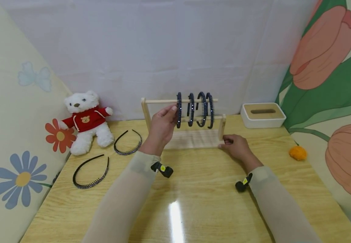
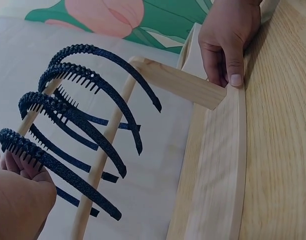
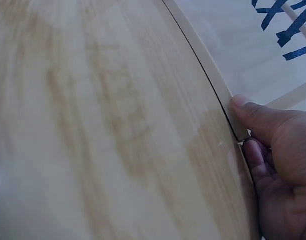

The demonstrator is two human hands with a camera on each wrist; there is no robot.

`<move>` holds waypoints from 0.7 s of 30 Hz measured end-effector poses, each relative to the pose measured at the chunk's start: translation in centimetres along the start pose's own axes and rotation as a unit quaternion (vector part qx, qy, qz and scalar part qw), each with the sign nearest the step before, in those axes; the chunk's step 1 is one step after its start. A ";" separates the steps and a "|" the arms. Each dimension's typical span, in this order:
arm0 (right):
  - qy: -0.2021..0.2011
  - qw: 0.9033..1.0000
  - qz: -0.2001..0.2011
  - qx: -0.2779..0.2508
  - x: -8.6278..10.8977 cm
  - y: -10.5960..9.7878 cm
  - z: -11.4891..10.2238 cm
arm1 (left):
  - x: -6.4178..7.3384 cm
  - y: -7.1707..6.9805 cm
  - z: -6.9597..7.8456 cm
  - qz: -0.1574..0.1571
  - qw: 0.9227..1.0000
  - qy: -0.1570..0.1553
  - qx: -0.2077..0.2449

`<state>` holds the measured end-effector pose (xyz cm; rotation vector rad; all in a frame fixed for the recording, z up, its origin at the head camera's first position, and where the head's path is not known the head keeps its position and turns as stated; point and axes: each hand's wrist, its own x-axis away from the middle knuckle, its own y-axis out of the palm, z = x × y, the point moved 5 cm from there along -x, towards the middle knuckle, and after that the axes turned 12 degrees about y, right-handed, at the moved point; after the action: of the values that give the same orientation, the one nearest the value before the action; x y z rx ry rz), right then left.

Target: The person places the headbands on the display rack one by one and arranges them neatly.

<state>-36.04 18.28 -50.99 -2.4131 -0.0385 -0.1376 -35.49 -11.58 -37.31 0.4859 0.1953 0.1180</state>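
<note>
A wooden rack [image 1: 190, 140] with two horizontal rods stands on the table, several dark, sparkly toothed headbands hanging over its rods. My left hand [image 1: 163, 125] pinches the leftmost headband [image 1: 179, 113]. In the left wrist view, its fingers lie under the teeth of that headband [image 2: 68, 177], whose arms straddle the lower rod. Spaced along to the right hang a second headband [image 1: 191, 113] and others like it. My right hand [image 1: 237, 146] grips the right front corner of the rack's base; its thumb [image 3: 250, 110] lies on the top edge in the right wrist view.
Two more toothed headbands lie on the table at left, one nearer [image 1: 87, 186] and one farther [image 1: 126, 152]. Behind them sits a white teddy bear [image 1: 85, 118] in a red top. A white tissue box [image 1: 263, 122] and an orange fuzzy ball [image 1: 298, 153] are at right.
</note>
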 end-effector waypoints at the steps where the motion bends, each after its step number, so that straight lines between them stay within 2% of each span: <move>1: 0.000 1.000 0.000 0.000 0.0 0.0 0.0 | 0.0 -0.1 0.0 0.001 1.000 0.001 0.002; 5: 0.001 1.000 -0.001 -0.001 0.0 0.0 0.0 | 0.2 -0.9 -0.2 -0.005 1.000 0.004 -0.017; 9: 0.002 1.000 -0.008 0.000 0.1 0.1 0.1 | 1.1 -2.8 0.1 -0.017 0.995 0.009 -0.096; 11: 0.003 1.000 -0.010 0.001 0.2 0.2 0.1 | 1.7 -4.1 0.3 -0.030 0.987 0.019 -0.158; 13: 0.004 1.000 -0.010 -0.001 0.2 0.2 0.2 | 2.3 -5.5 0.8 -0.050 0.973 0.032 -0.223; 15: 0.003 1.000 -0.007 -0.001 0.1 0.3 0.2 | 2.9 -7.1 1.2 -0.079 0.951 0.048 -0.294; 16: 0.002 1.000 -0.006 0.000 0.1 0.3 0.2 | 3.2 -8.0 1.5 -0.098 0.935 0.055 -0.337; 18: 0.001 1.000 -0.002 0.003 0.0 0.3 0.3 | 4.0 -9.5 1.9 -0.145 0.896 0.068 -0.414; 21: 0.001 1.000 0.001 0.008 -0.1 0.2 0.3 | 5.4 -11.9 2.4 -0.225 0.822 0.084 -0.517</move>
<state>-36.15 18.34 -51.32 -2.3975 -0.0367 -0.1397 -28.95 -22.29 -41.68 -0.6723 0.3780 -0.2027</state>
